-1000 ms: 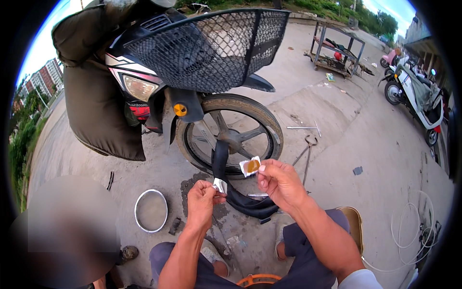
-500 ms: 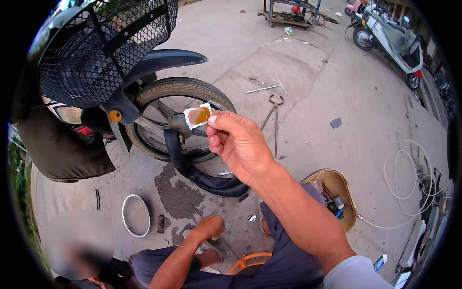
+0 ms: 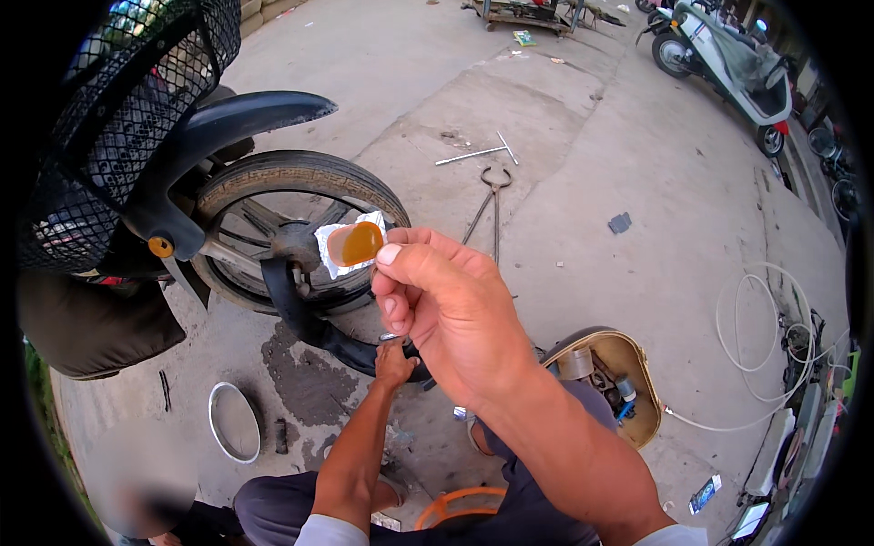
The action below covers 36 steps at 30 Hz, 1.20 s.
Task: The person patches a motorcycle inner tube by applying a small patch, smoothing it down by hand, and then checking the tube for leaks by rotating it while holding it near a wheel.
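Note:
In my right hand [image 3: 460, 314], thumb and fingers pinch the edge of an inner-tube patch [image 3: 357, 244], orange and pinkish with silver foil around it. It is held up in front of the wheel [image 3: 300, 168]. Lower down, my left hand [image 3: 394, 364] is closed on a black inner tube [image 3: 314, 329], which hangs out by the wheel hub and curves toward me. The far end of the tube is hidden behind my right hand and forearm.
A motorbike's basket [image 3: 109, 136] and fender [image 3: 246, 109] stand at the left. On the ground lie a metal bowl [image 3: 213, 423], a T-handle wrench [image 3: 469, 156], tongs [image 3: 495, 196] and a tool container [image 3: 651, 400]. A white hose [image 3: 728, 428] runs right. Another person crouches lower left.
My left hand has moved forward from near my knees and taken hold of the inner tube. My right hand still holds the patch, now nearer. The view has shifted somewhat to the right.

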### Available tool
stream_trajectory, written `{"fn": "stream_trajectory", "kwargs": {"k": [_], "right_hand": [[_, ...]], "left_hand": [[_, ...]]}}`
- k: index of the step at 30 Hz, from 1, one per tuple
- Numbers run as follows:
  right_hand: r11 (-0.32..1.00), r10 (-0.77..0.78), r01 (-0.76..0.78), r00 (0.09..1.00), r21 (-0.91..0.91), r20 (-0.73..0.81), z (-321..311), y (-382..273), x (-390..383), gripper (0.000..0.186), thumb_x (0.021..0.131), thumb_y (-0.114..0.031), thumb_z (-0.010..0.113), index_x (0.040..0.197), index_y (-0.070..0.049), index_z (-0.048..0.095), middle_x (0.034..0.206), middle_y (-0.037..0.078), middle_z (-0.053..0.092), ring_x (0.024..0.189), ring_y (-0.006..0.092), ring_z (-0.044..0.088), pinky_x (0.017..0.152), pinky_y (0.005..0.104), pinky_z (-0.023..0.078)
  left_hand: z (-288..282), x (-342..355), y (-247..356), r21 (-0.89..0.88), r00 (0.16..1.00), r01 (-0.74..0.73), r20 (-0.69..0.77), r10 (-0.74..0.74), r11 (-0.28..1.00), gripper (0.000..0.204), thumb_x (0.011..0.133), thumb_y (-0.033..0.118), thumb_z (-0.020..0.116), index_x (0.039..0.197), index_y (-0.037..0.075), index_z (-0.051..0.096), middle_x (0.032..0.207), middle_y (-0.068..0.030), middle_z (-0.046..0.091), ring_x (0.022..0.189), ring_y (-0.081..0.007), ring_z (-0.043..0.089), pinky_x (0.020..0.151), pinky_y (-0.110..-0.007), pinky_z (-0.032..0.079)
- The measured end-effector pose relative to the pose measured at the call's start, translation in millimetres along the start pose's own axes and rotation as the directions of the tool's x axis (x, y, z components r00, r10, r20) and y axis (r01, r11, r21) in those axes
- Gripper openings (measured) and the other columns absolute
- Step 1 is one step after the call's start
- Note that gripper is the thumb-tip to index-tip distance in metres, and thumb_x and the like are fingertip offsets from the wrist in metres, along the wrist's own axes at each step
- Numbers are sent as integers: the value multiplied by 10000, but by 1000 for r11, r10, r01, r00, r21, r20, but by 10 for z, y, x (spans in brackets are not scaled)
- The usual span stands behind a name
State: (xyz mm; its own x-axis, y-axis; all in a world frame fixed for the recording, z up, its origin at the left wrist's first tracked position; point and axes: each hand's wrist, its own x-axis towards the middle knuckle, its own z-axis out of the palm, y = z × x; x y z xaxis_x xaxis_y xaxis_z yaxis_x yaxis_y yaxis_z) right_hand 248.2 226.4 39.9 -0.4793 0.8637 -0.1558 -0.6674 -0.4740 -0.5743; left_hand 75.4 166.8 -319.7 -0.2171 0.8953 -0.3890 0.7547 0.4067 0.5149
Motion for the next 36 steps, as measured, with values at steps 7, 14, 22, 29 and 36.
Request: {"fn": "stream_trajectory", "kwargs": {"k": [7, 14, 22, 29, 36], "right_hand": [[999, 9, -8, 1000, -36, 12, 109, 63, 98, 165, 930, -113, 640, 1056, -9, 611, 816, 34, 638, 653, 75, 545, 594, 231, 428], [964, -38, 45, 999, -260, 32, 232, 298, 197, 123, 923, -142, 614, 981, -36, 637, 792, 14, 637, 655, 78, 569, 597, 230, 437], [847, 95, -2, 984, -532, 148, 376, 972, 147, 112, 912, -98, 598, 970, -8, 627, 814, 29, 653, 688, 104, 625, 634, 237, 467], [698, 356, -151, 921, -700, 156, 119, 1427, -170, 100, 937, -92, 579, 1002, -19, 598, 830, 59, 659, 714, 129, 661, 683, 259, 531], [597, 395, -148, 910, -789, 128, -3, 1550, -207, 131, 953, -100, 579, 1020, 11, 577, 884, 72, 649, 756, 149, 688, 672, 284, 552]], "left_hand": [[-209, 65, -389, 34, 982, -189, 10, 189, 981, 373, 826, 164, 646, 1151, -20, 644, 1092, -277, 671, 1105, -415, 623, 983, -469, 461], [-1760, -754, 359, -192, 923, -258, 241, 301, 947, 316, 848, 110, 612, 1123, -46, 598, 953, -228, 661, 931, -333, 640, 841, -429, 476], [-2682, -2202, 521, -519, 920, -61, 301, 249, 852, 287, 776, -39, 589, 1059, -28, 635, 981, -55, 645, 927, -108, 553, 790, -263, 448], [-2676, -2654, 427, -646, 882, -350, 17, 471, 679, 389, 650, -39, 549, 1019, -63, 669, 1274, -196, 652, 1342, -313, 500, 1127, -392, 349], [-2780, -2743, 266, -685, 882, -367, -42, 469, 629, 442, 661, -14, 554, 1083, -37, 683, 1209, -99, 662, 1196, -243, 576, 1047, -335, 407]]}}
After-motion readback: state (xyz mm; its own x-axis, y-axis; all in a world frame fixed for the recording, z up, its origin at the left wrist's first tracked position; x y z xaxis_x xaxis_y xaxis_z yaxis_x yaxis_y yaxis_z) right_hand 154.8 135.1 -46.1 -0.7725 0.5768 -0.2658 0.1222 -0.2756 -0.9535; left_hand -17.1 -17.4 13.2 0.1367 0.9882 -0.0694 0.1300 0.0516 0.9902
